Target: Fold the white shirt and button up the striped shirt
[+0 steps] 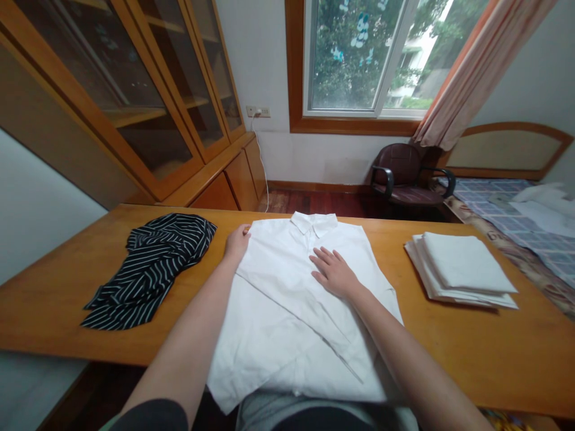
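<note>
A white collared shirt point(278, 359) lies spread on the table, its collar toward the far edge. One sleeve is folded slantwise across its front, and the lower hem hangs over the near edge. At the shirt's left shoulder edge, my left hand point(237, 242) is closed with the fingers curled at the fabric; part of the fingers is hidden. My right hand point(335, 274) rests flat on the upper front below the collar, fingers spread and holding nothing.
A crumpled black-and-white striped garment point(153, 263) lies on the left of the wooden table point(359, 410). Folded white cloths point(462, 263) are stacked on the right. Beyond are a glass-door cabinet point(179, 120), an armchair point(399, 173) and a bed point(516, 215).
</note>
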### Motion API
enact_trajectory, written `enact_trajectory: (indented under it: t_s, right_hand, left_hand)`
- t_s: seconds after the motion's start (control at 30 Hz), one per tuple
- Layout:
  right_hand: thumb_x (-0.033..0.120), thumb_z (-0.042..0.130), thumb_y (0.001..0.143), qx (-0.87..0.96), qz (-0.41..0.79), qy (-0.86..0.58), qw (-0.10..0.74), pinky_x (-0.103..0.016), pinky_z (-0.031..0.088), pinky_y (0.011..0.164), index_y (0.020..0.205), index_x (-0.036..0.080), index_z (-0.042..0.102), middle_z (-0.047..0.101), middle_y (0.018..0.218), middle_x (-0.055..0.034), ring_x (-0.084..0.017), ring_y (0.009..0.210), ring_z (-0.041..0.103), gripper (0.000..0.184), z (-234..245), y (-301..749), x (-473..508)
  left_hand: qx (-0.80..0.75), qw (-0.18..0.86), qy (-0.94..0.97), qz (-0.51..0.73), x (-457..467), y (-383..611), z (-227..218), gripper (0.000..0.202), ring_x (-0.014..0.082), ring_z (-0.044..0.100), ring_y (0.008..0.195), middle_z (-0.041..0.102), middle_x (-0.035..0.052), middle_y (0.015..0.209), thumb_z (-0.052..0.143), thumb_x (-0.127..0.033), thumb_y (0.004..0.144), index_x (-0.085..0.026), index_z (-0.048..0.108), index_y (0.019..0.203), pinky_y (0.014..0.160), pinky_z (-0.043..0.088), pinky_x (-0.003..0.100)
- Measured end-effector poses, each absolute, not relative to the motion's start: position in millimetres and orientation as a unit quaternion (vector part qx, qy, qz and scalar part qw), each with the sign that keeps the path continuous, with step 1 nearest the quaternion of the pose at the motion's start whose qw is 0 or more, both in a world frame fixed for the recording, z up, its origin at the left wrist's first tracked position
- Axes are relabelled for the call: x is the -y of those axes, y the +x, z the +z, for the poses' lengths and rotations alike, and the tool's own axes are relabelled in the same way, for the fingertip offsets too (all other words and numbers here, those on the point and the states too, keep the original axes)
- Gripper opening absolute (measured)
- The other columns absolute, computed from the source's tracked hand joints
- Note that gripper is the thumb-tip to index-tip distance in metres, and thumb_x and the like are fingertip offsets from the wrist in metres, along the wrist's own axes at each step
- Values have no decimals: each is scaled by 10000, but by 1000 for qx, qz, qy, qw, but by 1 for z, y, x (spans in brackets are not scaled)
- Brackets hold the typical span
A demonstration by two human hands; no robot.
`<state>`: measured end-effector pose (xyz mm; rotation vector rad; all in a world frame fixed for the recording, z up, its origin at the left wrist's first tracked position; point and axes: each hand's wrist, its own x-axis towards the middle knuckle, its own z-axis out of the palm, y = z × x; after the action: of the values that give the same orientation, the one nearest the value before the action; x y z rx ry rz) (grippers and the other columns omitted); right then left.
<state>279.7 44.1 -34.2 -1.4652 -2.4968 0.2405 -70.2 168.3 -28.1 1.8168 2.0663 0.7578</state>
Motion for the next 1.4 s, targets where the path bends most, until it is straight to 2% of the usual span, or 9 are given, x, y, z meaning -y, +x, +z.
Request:
enact_trajectory:
  t_s: [0.17,0.3,0.5,0.63,0.77,0.83,0.93,1.17,1.4]
  right_hand:
    - [466,404,995,851,73,-506,117,-495,180,1197,1453,254,472,340,1583,-56,-269,1472,271,509,-34,278,-43]
    - [466,396,1001,848,64,-513,117,-491,186,1196,1445,249,480,338,1584,-60,-268,1470,276,502,-35,277,-42]
    - [468,396,1003,850,56,-511,113,-493,193,1194,1448,254,476,334,1586,-60,-264,1472,272,500,-36,277,-44]
    - [474,396,1001,852,62,-508,108,-495,195,1194,1456,256,466,326,1588,-58,-262,1473,272,509,-37,278,-45]
    - [467,401,1000,853,68,-506,110,-499,190,1195,1461,256,460,319,1591,-61,-262,1476,264,510,-37,279,-45]
    - [461,404,1000,852,72,-505,113,-503,187,1195,1460,253,462,323,1589,-64,-265,1477,261,508,-37,279,-45]
    - [448,425,994,853,82,-502,122,-514,186,1195,1452,243,472,340,1582,-72,-271,1474,267,504,-37,280,-46]
    - [353,525,956,855,108,-474,181,-515,274,1168,1383,212,539,458,1508,-113,-276,1414,382,450,-29,271,-35]
    - [488,504,964,921,125,-334,155,-517,224,1195,1430,220,489,438,1526,-96,-276,1447,328,538,-21,230,2]
  left_hand:
    - [-716,140,636,251,-150,-80,-23,377,255,664,996,720,113,1057,497,-340,919,-168,624,1230,888,482,339]
    - [-713,200,639,210,-127,-102,-25,514,277,680,971,722,134,1060,606,-471,841,-138,608,1232,864,506,354]
    - [-690,242,651,206,-97,-124,-31,560,288,652,1071,678,133,1207,670,-468,778,-154,590,1234,904,506,363]
    - [-733,155,651,121,-91,-118,-21,525,320,650,1040,683,150,1165,617,-461,839,-160,580,1268,893,503,413]
    - [-709,-42,693,121,-88,-94,-9,411,335,574,1154,630,165,1243,493,-321,924,-168,589,1293,980,457,448]
    - [-664,-85,730,142,-87,-76,-8,386,301,541,1209,619,138,1280,427,-267,951,-181,605,1283,1039,426,417]
    - [-590,-72,791,143,-91,-49,-16,420,251,460,1331,566,98,1398,365,-285,985,-165,577,1327,1157,320,382]
    - [-607,-9,793,57,-115,-27,-50,618,287,223,1491,279,93,1602,304,-503,998,-160,359,1510,1207,194,502]
    - [-603,-5,797,36,-129,-37,-50,633,254,140,1514,188,53,1630,228,-529,1003,-207,284,1545,1217,144,501]
